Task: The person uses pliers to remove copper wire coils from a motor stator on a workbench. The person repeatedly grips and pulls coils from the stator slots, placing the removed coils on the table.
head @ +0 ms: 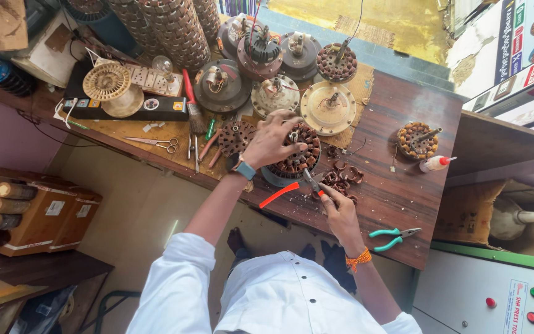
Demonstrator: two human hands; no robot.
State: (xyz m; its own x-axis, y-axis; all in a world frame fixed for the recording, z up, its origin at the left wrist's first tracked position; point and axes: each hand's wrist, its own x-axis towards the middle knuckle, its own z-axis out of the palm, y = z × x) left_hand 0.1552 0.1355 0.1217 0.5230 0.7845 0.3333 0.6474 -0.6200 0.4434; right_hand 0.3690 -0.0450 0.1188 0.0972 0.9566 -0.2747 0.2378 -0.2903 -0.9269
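A round fan stator (298, 156) wound with copper coils lies on the wooden workbench (403, 192). My left hand (268, 141) rests on its top left, fingers gripping the coils near the centre shaft. My right hand (340, 209) holds orange-handled pliers (296, 187), whose jaws touch the stator's lower right rim. Several loose copper coil pieces (341, 176) lie just right of the stator.
Green-handled pliers (394, 236) lie near the bench's front edge. Another wound stator (416, 138) and a small white bottle (435, 163) sit to the right. Fan motor housings (273, 68), scissors (154, 143), a brush (193, 105) and a wire spool (109, 86) crowd the back left.
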